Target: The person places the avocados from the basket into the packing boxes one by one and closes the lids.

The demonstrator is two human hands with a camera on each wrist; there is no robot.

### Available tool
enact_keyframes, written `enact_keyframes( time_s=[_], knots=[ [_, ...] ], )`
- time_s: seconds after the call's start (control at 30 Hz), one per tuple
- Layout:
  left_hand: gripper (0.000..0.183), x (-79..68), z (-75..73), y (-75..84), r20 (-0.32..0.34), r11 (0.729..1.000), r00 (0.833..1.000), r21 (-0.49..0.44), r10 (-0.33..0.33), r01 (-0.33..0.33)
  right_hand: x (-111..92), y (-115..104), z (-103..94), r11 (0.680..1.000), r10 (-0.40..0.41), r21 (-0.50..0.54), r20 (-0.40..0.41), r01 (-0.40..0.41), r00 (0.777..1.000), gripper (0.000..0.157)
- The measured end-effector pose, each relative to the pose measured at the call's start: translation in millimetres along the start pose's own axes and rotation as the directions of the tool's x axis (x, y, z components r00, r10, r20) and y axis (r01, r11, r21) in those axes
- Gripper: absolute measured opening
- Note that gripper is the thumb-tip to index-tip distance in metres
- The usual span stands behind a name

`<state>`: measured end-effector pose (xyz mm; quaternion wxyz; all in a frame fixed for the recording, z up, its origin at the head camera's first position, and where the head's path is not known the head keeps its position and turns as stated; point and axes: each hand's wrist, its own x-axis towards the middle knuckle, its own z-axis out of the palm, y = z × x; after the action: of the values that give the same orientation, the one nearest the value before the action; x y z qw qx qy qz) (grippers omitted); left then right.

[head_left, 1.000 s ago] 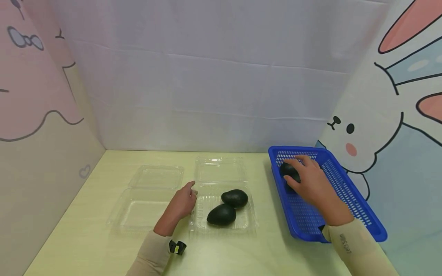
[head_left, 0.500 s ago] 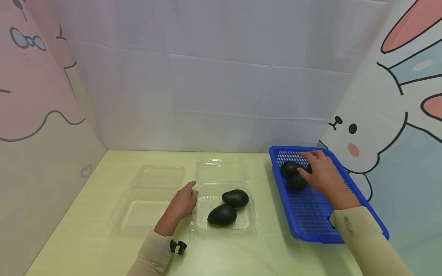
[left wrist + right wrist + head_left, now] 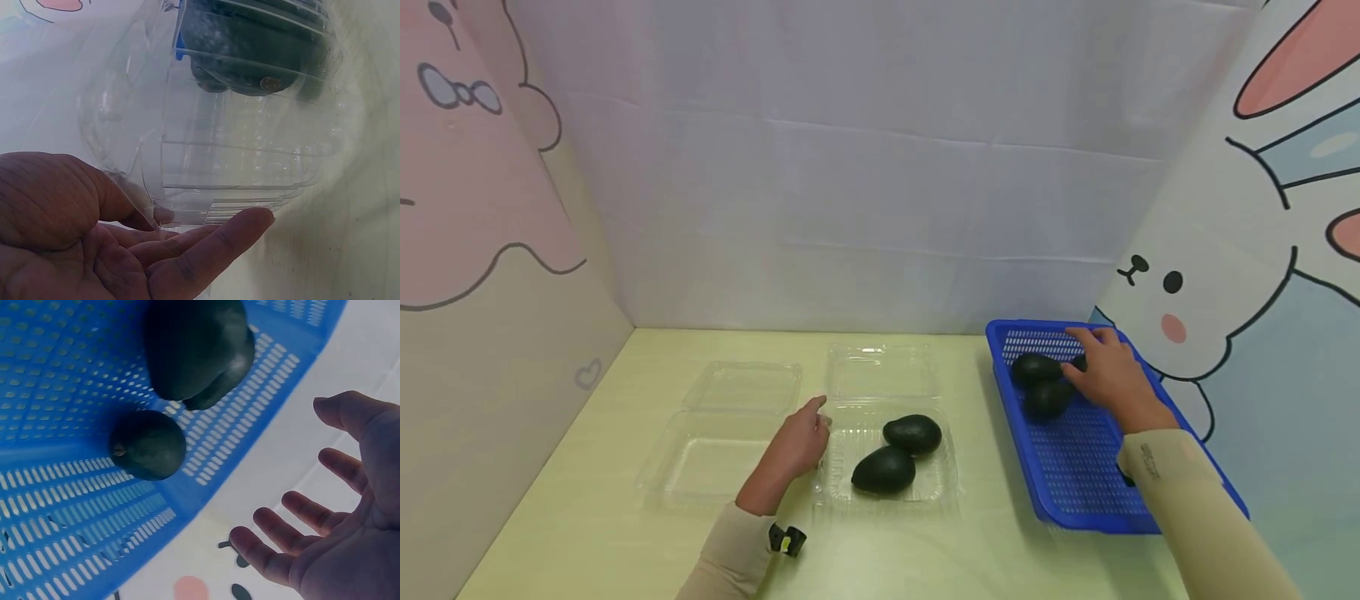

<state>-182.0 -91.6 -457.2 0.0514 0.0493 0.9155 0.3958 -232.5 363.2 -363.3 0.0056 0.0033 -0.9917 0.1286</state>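
The right hand (image 3: 1108,371) had just shifted away from two avocados, the upper one (image 3: 1034,369) and the lower one (image 3: 1048,400), at the left of the blue basket (image 3: 1027,467) on the right of the frame. It now hung over the basket's far right corner, above a third avocado (image 3: 1080,362) that it partly hid. For the work in hand, this seemed to mean that the fruits were being arranged or chosen among, with none in transit at that instant.

In the right wrist view those fingers were released, spread apart and holding nothing, with all three fruits clear of them. The left hand (image 3: 797,442), at the centre of the frame, pinched the left edge of a clear plastic container (image 3: 853,437) between thumb and fingers, its index finger extended along the side. Inside that container lay two more avocados, the rear one (image 3: 912,434) and the front one (image 3: 883,471), touching each other.

Compared with a second earlier, when the right hand had covered most of the basket's left pair, both now showed plainly. The left hand, the container's two fruits and the second container (image 3: 718,454) at lower left of the frame had kept their places on the counter (image 3: 587,517).
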Motion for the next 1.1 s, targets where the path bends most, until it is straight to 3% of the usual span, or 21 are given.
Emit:
enact_keyframes(
  time_s=[0.37, 0.73, 1.1],
  knots=[
    [0.048, -1.9, -2.2, 2.1, 0.003, 1.0, 1.0, -0.004, -0.008, 0.008, 21.4, 29.6, 12.6, 1.0, 0.024, 0.012, 0.044, -0.024, 0.999, 0.073],
    [0.048, -0.8, -1.2, 3.6, 0.007, 1.0, 1.0, -0.008, -0.011, 0.011, 29.8, 37.9, 18.1, 0.994, 0.102, 0.021, 0.102, -0.105, 0.99, 0.074],
    [0.047, -2.6, -1.2, 3.2, 0.002, 1.0, 1.0, -0.004, -0.007, 0.007, 33.8, 45.1, 25.3, 0.992, 0.119, 0.032, 0.159, -0.125, 0.98, 0.073]
  ],
)
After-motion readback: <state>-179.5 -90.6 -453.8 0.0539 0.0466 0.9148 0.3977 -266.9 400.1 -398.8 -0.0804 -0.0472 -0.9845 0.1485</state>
